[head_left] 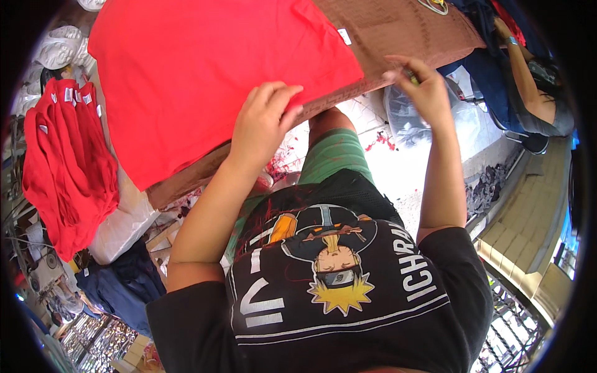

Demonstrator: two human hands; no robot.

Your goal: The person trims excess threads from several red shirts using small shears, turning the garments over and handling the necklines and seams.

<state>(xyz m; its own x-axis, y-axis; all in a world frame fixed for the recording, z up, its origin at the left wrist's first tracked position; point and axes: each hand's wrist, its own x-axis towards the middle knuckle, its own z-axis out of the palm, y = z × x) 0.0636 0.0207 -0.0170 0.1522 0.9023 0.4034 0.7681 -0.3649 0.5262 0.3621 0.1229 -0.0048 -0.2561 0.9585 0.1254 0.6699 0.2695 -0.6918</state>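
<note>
A red cloth garment (pixel 211 68) lies spread over the brown-covered table (pixel 398 31), with a white label (pixel 344 36) at its far right edge. My left hand (pixel 264 115) is at the garment's near edge, fingers curved and thumb apart, holding nothing that I can see. Whether its fingertips touch the cloth I cannot tell. Off the table's near edge, to the right of the garment, my right hand (pixel 426 90) has its fingers curled around a small yellow-green thing (pixel 411 76). Most of that thing is hidden in the hand.
Several red garments with white labels (pixel 68 161) hang in a pile at the left, above dark blue cloth (pixel 121 283). A clear plastic bag (pixel 404 115) stands beyond my right hand. Another person (pixel 528 87) handles dark cloth at far right. Red scraps (pixel 380 142) litter the floor.
</note>
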